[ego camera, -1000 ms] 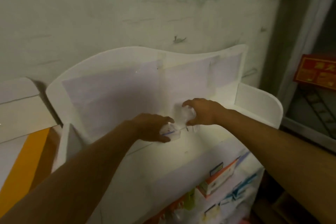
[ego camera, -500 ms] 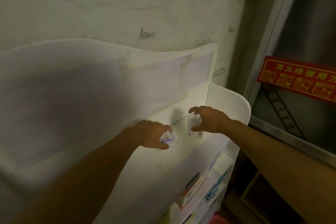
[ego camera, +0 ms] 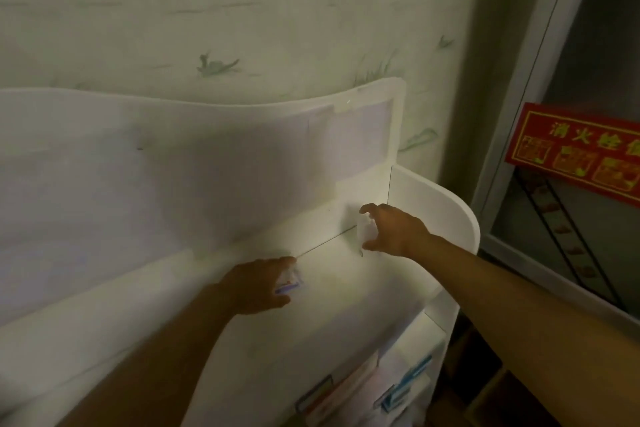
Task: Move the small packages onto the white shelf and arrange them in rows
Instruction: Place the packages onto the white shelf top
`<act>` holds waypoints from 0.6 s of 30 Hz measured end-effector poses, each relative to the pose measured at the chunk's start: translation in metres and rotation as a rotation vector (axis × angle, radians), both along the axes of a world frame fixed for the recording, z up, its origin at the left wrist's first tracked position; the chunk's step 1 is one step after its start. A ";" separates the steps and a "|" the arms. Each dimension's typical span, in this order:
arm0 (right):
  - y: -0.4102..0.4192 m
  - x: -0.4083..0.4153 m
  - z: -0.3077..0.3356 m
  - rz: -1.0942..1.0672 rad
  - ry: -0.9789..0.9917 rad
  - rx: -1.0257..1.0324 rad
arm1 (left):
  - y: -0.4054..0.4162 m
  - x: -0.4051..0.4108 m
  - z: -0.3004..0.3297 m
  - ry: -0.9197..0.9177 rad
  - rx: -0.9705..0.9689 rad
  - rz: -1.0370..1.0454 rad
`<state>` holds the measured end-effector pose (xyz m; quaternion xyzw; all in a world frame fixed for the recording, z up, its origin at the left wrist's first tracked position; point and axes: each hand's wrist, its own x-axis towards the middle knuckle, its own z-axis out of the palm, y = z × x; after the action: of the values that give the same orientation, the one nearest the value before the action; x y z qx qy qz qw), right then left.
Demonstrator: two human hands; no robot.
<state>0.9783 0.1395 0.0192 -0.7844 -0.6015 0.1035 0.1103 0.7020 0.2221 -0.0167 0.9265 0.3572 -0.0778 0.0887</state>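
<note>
Since half a second ago both hands sit farther right along the white shelf, now wider apart. Left hand pinches a small blue-striped package on the shelf top. Right hand, fingers curled, grips a white package near the back corner. Green-patterned wallpaper behind; red sign at right.

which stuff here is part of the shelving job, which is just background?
Job:
- white shelf
- small package in the left hand
- small package in the right hand

Background:
- red sign
- boxes on the lower tier
- patterned wall
</note>
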 end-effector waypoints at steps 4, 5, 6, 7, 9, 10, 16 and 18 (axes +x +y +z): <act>0.007 0.028 -0.016 0.046 0.011 -0.037 | -0.018 0.021 -0.017 0.009 0.008 0.075; 0.009 0.033 -0.020 0.055 0.012 -0.051 | -0.023 0.026 -0.020 0.005 0.011 0.085; 0.012 0.039 -0.022 0.061 0.011 -0.057 | -0.027 0.032 -0.022 -0.009 0.016 0.094; 0.015 0.043 -0.023 0.065 0.012 -0.059 | -0.031 0.037 -0.022 -0.029 0.024 0.105; 0.022 0.051 -0.023 0.079 0.013 -0.058 | -0.033 0.045 -0.023 -0.058 0.049 0.127; 0.025 0.054 -0.024 0.089 0.009 -0.064 | -0.032 0.047 -0.024 -0.054 0.068 0.137; 0.042 0.058 -0.028 0.153 -0.043 -0.100 | -0.017 0.058 -0.026 -0.001 0.138 0.192; 0.045 0.061 -0.029 0.163 -0.035 -0.104 | -0.013 0.062 -0.026 0.019 0.148 0.196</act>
<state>1.0394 0.1845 -0.0103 -0.7392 -0.6591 0.1295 0.0499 0.7641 0.2093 -0.0429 0.8904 0.4517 -0.0509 0.0237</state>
